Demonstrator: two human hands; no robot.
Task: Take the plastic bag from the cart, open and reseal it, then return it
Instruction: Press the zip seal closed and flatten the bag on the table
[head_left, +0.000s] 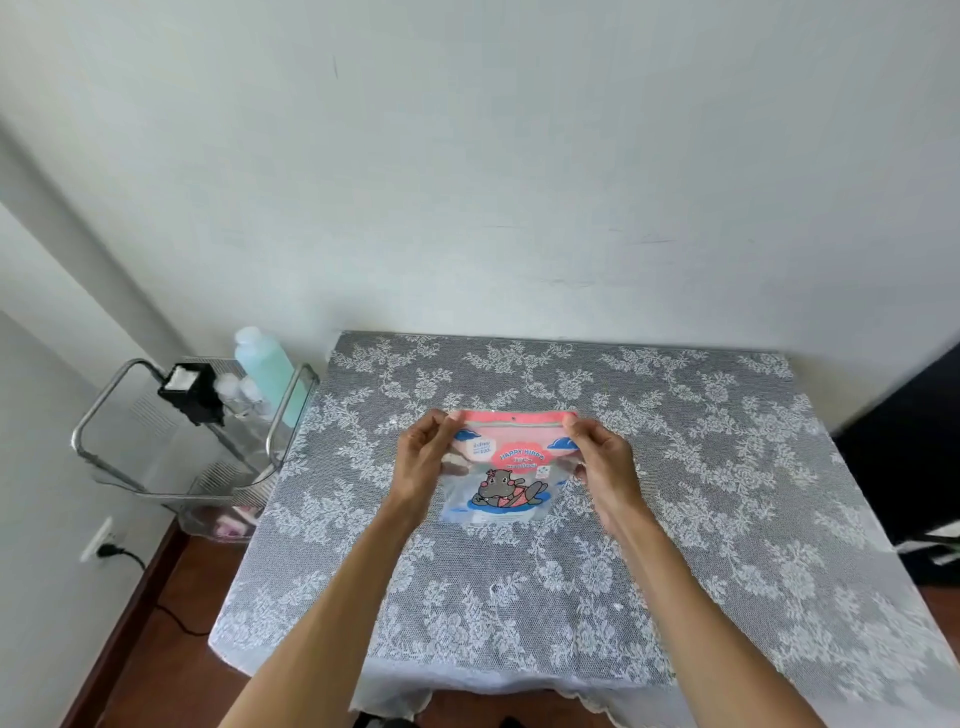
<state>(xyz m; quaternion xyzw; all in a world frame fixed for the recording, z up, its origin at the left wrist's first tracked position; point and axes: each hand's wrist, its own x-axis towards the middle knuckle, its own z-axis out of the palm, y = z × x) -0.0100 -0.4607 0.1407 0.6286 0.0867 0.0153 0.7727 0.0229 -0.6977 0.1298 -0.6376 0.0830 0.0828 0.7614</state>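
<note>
plastic bag (506, 470) | corners hidden by pinching hands | cart (179, 431) contents blurred

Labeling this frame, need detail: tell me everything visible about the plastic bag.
The plastic bag is a flat pouch: pink top band with a small hole, clear lower part, cartoon hippo print and "HAPPY HIPPO" text. It looks like thin glossy film. It is held over the lace-covered table, print facing the camera. The left hand pinches its top left corner, the right hand its top right. Whether the seal is open cannot be told.
</note>
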